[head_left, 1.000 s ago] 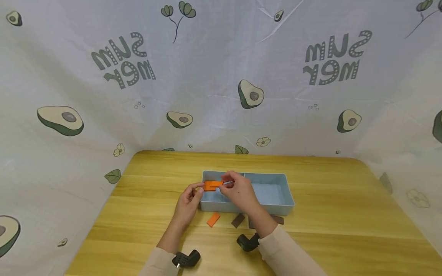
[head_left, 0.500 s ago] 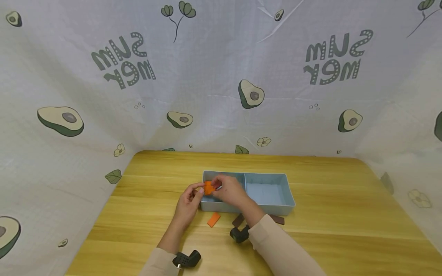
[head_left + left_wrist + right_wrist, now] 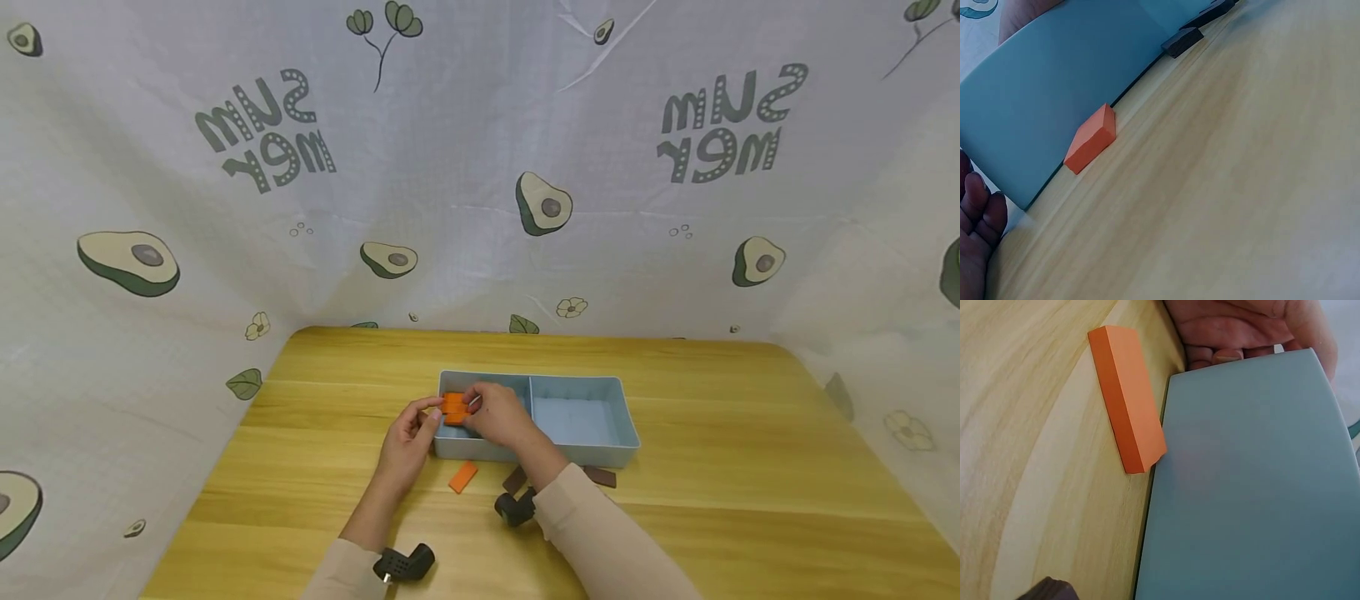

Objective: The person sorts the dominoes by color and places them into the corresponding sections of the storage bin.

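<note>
A light-blue two-compartment box point(image 3: 480, 450) stands on the wooden table. At its left end my left hand point(image 3: 405, 446) grips the wall, fingers curled behind it in the right wrist view. My right hand point(image 3: 501, 414) reaches into the left compartment, thumb and index finger bent around the right end of an orange block point(image 3: 454, 419). Just behind that lies another orange block point(image 3: 454, 399). Both wrist views hide the box's inside behind its near wall. A loose orange block point(image 3: 1132, 400) lies on the table against the front wall.
Dark brown blocks point(image 3: 1184, 42) lie along the box's front side, partly hidden by the right forearm in the head view. The right compartment point(image 3: 576, 417) shows its bare floor. A printed avocado curtain point(image 3: 465, 167) hangs behind the table.
My right hand has moved left and lower into the left compartment with an orange block, which now lies in front of the other one. The left hand stays at the box's end.
</note>
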`<state>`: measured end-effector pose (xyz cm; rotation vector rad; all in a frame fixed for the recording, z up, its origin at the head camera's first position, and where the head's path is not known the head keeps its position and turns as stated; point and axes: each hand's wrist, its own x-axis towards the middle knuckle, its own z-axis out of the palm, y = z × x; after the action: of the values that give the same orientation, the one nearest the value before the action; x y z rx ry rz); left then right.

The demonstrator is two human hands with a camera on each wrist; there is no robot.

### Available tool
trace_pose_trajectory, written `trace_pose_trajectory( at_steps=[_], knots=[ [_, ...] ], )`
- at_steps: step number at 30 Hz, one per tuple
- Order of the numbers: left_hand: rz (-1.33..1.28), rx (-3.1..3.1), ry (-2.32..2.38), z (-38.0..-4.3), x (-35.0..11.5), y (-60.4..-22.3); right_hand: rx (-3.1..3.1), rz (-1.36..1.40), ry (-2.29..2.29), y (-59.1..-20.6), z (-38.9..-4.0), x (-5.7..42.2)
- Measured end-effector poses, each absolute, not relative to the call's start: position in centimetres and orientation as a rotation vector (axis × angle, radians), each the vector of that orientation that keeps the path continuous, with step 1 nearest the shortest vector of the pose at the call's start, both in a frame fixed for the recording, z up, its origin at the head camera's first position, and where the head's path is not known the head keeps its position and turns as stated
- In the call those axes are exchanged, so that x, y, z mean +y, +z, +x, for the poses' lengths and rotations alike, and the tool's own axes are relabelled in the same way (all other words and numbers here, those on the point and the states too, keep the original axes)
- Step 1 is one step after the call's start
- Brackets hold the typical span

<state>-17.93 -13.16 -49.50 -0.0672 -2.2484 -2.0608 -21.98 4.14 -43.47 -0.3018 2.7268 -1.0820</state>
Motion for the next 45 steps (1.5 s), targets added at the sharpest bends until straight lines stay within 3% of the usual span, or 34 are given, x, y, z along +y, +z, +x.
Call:
trace_pose_trajectory(
  at_steps=[24, 30, 37, 45],
  knots=[
    [-0.043, -2.272, -2.053, -17.7, -13.2, -49.5, 2.769, -0.277, -1.069, -43.6, -22.3, 4.1],
    [-0.038, -2.288, -2.029, -17.7, -13.3, -49.4, 2.797, -0.309, -1.301, -43.6, -21.8, 4.0],
    [-0.03, -2.293, -2.034, -17.7, -13.3, -49.3, 2.806, -0.522, -1.596, -42.2, -20.4, 4.5],
    [-0.075, -2.268, -2.029, -17.9, -13.2, -49.5, 2.596, -0.804, -1.352, -39.4, -17.1, 5.2]
  ],
)
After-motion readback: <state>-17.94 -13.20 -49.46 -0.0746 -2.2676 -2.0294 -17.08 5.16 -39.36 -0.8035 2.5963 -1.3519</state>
